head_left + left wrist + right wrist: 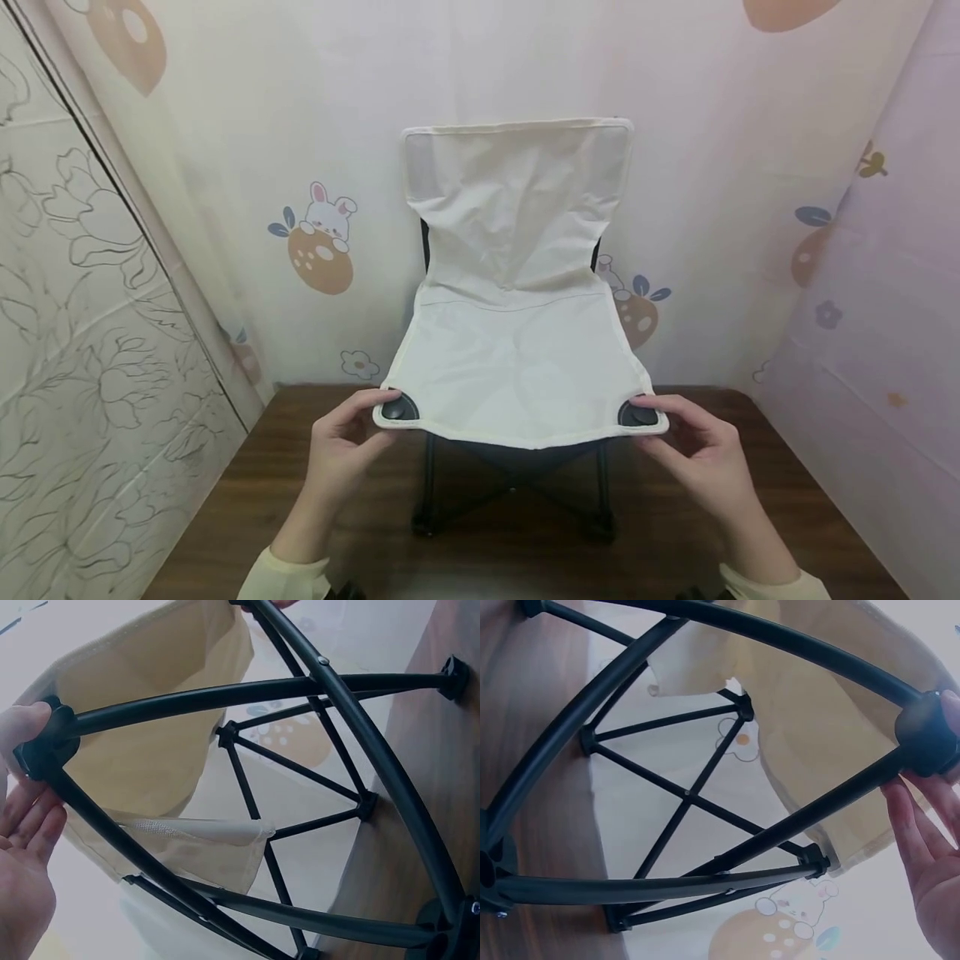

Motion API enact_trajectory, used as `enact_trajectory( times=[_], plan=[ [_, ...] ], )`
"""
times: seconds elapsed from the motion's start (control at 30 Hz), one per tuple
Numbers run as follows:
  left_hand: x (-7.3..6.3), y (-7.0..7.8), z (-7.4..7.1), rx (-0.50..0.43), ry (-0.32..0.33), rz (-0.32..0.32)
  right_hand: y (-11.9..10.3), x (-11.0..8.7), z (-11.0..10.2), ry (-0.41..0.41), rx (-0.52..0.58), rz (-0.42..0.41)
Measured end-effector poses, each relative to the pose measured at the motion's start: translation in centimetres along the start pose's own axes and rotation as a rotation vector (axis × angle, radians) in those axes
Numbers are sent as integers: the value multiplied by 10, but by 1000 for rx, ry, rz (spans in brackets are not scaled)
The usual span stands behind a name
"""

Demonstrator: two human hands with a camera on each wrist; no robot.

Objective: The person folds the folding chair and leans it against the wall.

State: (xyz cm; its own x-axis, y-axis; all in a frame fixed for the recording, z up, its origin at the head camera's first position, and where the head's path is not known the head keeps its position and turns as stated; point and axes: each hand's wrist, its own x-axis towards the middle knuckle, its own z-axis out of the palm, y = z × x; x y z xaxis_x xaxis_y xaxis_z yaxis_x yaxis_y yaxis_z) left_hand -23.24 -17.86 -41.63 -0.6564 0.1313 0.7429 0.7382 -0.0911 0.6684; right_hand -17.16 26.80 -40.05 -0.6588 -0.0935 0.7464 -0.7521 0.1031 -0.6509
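A folding chair (517, 350) with a cream fabric seat and backrest stands unfolded on a brown wooden surface. My left hand (339, 446) pinches the seat's front left corner at its black corner patch (401, 407). At the front right corner, my right hand (708, 454) pinches the other black patch (638, 412). From below, the left wrist view shows the left hand (26, 877) at a black plastic joint where dark tubes (195, 701) of the frame meet. Likewise, the right hand (934, 877) holds a black joint (924, 733) in the right wrist view.
Behind the chair hangs a pale curtain (247, 167) printed with bunnies and carrots. A flower-patterned panel (82, 333) borders the left side, and another pale sheet (885, 333) borders the right. The wooden surface (255, 517) runs beneath the chair's feet.
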Motion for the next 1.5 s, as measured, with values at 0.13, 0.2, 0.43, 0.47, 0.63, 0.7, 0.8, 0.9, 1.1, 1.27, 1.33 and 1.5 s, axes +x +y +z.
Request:
enact_trajectory(
  times=[0.13, 0.2, 0.43, 0.47, 0.63, 0.7, 0.8, 0.9, 1.1, 1.27, 1.33, 1.5],
  plan=[
    [1, -2, 1, -13, -1, 10, 1, 2, -2, -9, 4, -4],
    [3, -2, 1, -19, -5, 10, 1, 3, -2, -6, -5, -7],
    [4, -1, 4, -17, -2, 4, 3, 5, -2, -1, 10, -26],
    [4, -1, 4, -14, 3, -2, 4, 5, -2, -1, 15, -30],
    [4, -1, 5, -8, 21, -24, 7, 7, -1, 0, 37, -42],
    [4, 0, 5, 0, 24, -37, 8, 7, -1, 2, 46, -49],
    [5, 2, 5, 13, 22, -50, 10, 7, -1, 4, 59, -62],
    [7, 2, 5, 13, 17, -47, 11, 8, -2, -2, 66, -70],
    [9, -4, 7, -19, 10, -13, 8, 11, -4, -19, 53, -51],
    [8, -5, 8, -22, 20, -22, 9, 11, -4, -25, 50, -42],
    [8, -5, 9, -26, 21, -18, 10, 12, -4, -22, 56, -47],
    [10, -4, 12, -28, 27, -15, 13, 15, -3, -19, 82, -74]
  ],
)
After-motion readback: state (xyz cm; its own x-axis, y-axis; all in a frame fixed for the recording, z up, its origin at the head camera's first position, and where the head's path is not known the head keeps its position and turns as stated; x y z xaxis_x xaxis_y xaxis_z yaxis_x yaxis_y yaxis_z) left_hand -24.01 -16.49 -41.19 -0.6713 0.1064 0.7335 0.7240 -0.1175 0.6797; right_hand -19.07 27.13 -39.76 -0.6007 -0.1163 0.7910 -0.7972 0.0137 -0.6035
